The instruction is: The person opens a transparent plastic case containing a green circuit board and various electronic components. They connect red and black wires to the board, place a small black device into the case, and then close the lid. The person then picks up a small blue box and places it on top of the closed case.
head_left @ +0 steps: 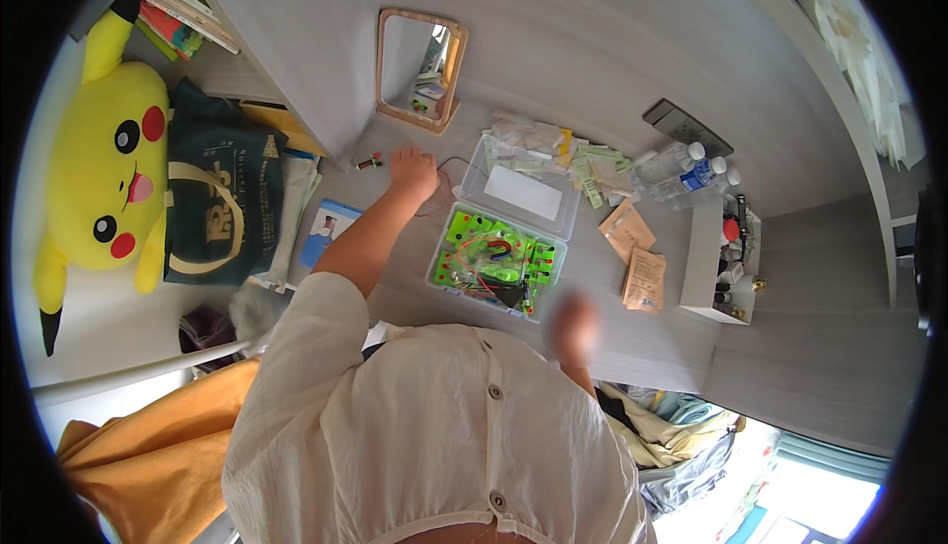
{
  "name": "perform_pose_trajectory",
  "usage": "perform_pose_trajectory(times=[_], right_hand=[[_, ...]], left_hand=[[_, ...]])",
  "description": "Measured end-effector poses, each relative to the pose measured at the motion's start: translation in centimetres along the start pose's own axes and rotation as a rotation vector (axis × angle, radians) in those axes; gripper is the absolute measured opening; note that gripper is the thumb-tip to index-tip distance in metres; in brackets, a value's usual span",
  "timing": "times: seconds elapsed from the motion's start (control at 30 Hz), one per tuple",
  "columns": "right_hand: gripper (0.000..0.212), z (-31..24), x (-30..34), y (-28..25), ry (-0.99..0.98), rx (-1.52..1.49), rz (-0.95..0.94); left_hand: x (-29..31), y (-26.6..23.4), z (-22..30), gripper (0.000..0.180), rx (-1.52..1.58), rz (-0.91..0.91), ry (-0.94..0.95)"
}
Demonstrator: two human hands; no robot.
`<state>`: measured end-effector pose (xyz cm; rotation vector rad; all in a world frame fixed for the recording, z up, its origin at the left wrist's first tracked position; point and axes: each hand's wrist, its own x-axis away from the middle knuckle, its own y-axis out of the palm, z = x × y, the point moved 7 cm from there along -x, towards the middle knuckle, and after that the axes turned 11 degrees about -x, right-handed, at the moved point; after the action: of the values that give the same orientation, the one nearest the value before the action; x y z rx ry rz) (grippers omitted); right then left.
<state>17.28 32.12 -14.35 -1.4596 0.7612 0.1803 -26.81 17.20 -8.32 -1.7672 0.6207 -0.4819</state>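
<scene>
My left hand (413, 173) reaches across the desk with its fingers curled down near the surface. What it grips, if anything, is hidden; thin wires (442, 181) show beside it on the right. Just left of its fingers lies a small dark component with red and green bits (369, 161). A clear plastic case (432, 270) stands in front of me, holding bright green parts, coloured wires and a red U-shaped magnet (501, 248). Its lid (476, 186) is folded back, with a white sheet inside. My right hand (575, 327), smeared and hard to make out, is right of the case at the desk's near edge.
A framed mirror (419, 70) stands at the back. Small packets (538, 144), plastic bottles (681, 171) and brown sachets (644, 279) lie to the right, before a white organizer (703, 258). A blue box (328, 233), dark bag (222, 189) and yellow plush toy (104, 174) are left.
</scene>
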Motion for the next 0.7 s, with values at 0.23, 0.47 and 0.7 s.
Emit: perform_pose_trajectory(times=[0.23,0.47,0.7], right_hand=[[0.038,0.8,1.3,0.9,0.065,-0.076,0.025],[0.033,0.3,1.0,1.0,-0.014,0.194,-0.018],[0.034,-0.4,0.7,0.9,-0.054,0.315,0.009]], left_hand=[[4.7,-3.3,-4.1,0.016,0.441,0.205,-0.055],[9.7,-13.3,-3.9,0.012,0.798,0.579,0.128],[13.2,-10.8,5.0,0.019,0.819,0.257,0.346]])
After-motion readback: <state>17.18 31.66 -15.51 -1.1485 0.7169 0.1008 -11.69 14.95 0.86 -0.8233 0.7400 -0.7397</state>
